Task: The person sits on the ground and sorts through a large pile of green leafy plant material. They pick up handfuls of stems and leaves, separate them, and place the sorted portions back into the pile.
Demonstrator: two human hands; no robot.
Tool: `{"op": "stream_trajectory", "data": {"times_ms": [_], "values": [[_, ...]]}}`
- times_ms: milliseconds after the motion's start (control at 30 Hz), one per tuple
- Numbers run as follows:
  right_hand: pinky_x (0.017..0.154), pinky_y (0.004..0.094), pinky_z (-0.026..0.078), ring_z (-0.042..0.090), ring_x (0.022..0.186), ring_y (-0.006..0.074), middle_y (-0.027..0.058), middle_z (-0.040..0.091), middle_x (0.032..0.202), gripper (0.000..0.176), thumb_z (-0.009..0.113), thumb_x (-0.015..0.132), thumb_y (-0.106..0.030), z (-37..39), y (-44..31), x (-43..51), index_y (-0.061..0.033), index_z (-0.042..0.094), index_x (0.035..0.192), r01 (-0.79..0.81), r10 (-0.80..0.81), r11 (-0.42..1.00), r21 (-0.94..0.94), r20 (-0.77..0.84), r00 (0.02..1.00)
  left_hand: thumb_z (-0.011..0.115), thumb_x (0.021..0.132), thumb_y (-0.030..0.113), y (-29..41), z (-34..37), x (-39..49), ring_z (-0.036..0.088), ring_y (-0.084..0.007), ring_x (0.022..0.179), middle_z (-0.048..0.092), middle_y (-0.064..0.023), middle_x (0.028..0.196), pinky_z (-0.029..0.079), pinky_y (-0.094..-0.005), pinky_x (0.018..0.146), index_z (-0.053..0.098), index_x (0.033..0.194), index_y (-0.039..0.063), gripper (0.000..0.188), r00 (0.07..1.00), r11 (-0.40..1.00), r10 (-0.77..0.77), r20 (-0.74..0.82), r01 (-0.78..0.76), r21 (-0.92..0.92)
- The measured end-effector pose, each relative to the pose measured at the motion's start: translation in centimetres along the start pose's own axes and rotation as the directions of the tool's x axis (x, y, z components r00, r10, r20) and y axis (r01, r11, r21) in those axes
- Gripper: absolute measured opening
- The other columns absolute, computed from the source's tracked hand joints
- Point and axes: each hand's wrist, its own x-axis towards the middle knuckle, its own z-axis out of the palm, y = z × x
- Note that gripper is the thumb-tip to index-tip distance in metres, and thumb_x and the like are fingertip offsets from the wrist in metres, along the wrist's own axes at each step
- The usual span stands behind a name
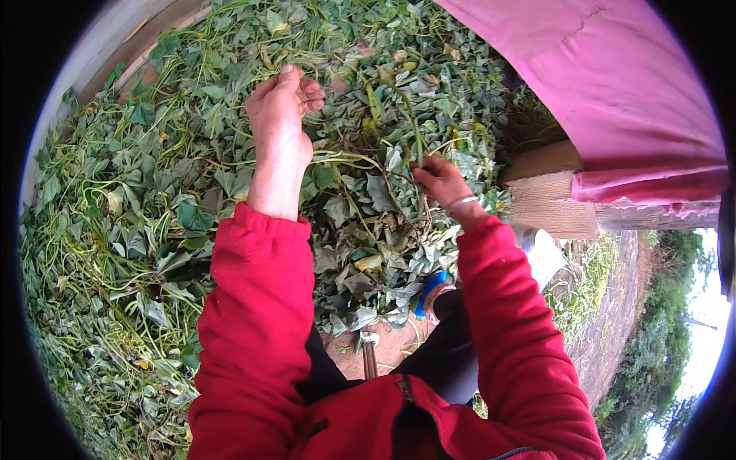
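A thick heap of cut leafy vines [155, 230], which look like sweet potato, covers the ground before me. My right hand [443, 181] grips the lower end of a thick green stem [415, 126] that curves up and away over the leaves. Higher in view and to the left, my left hand [284, 109] hovers over the heap with curled fingers and the thumb raised. Whether anything lies inside those fingers is hidden. Thin pale stems [345, 156] run between the left wrist and the right hand.
Pink sheeting [621, 69] hangs at the upper right, above a ridged tan block [552, 201]. A blue shoe [428, 293] shows beside the vines. Between my legs, a narrow bar [370, 359] stands over bare ground. A pale wall [69, 126] bounds the heap at left.
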Motion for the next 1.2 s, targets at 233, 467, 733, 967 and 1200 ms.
{"op": "stream_trajectory", "data": {"times_ms": [233, 467, 733, 967, 1200], "values": [[0.044, 0.015, 0.027, 0.035, 0.049, 0.0009, -0.0044, 0.049, 0.066, 0.008, 0.05, 0.082, -0.009, -7.7, -5.3, -7.1, -0.0069, 0.055, 0.087, 0.114, -0.113, 0.993, 0.009, -0.076, 0.991, 0.047, 0.085, 0.018, -0.4, 0.1, -0.2, 0.053, -0.0149, 0.06, 0.054, -0.0048, 0.067, 0.042, -0.027, 0.057, 0.052, 0.083, 0.001, 0.017, 0.999, 0.997, -0.03, 0.042, 0.026, 0.078], [0.044, 0.0151, 0.028, 0.036, 0.05, 0.0018, -0.0033, 0.049, 0.066, 0.006, 0.051, 0.082, -0.012, -13.5, -9.3, -12.1, -0.0076, 0.054, 0.085, 0.241, -0.245, 0.969, -0.049, -0.237, 0.94, 0.05, 0.083, 0.019, -1.2, 0.0, -0.4, 0.053, -0.014, 0.058, 0.054, -0.0052, 0.067, 0.042, -0.0252, 0.054, 0.052, 0.083, 0.001, 0.018, 0.995, 0.991, -0.035, 0.091, 0.022, 0.13], [0.044, 0.015, 0.027, 0.037, 0.05, 0.0023, -0.0038, 0.051, 0.066, 0.013, 0.054, 0.081, -0.013, -20.5, -12.8, -17.6, -0.0069, 0.057, 0.091, 0.315, -0.322, 0.943, -0.11, -0.537, 0.779, 0.05, 0.082, 0.017, -3.1, 1.0, -0.6, 0.053, -0.0123, 0.064, 0.055, -0.0048, 0.071, 0.042, -0.0245, 0.057, 0.054, 0.087, 0.001, 0.017, 0.969, 0.861, -0.127, 0.213, 0.002, 0.508], [0.045, 0.0147, 0.024, 0.032, 0.051, 0.0017, -0.0036, 0.048, 0.07, 0.011, 0.05, 0.083, -0.016, -22.8, -15.1, -21.9, -0.0079, 0.055, 0.089, 0.361, -0.409, 0.912, -0.197, -0.511, 0.756, 0.05, 0.081, 0.013, -7.5, 1.6, -1.0, 0.044, -0.0247, 0.107, 0.043, -0.0158, 0.119, 0.035, -0.0334, 0.091, 0.039, 0.118, 0.002, 0.041, 0.822, 0.441, -0.422, 0.382, -0.182, 0.879], [0.05, 0.0157, 0.026, 0.035, 0.058, 0.0023, -0.0026, 0.048, 0.075, 0.017, 0.046, 0.085, -0.015, -24.3, -17.7, -25.6, -0.0067, 0.053, 0.1, 0.358, -0.435, 0.9, -0.246, -0.534, 0.725, 0.05, 0.079, 0.023, -12.7, 1.6, -1.9, 0.033, -0.0218, 0.117, 0.034, -0.0067, 0.128, 0.025, -0.0342, 0.098, 0.032, 0.124, 0.011, 0.051, 0.705, -0.037, -0.504, 0.499, -0.595, 0.803]]}}
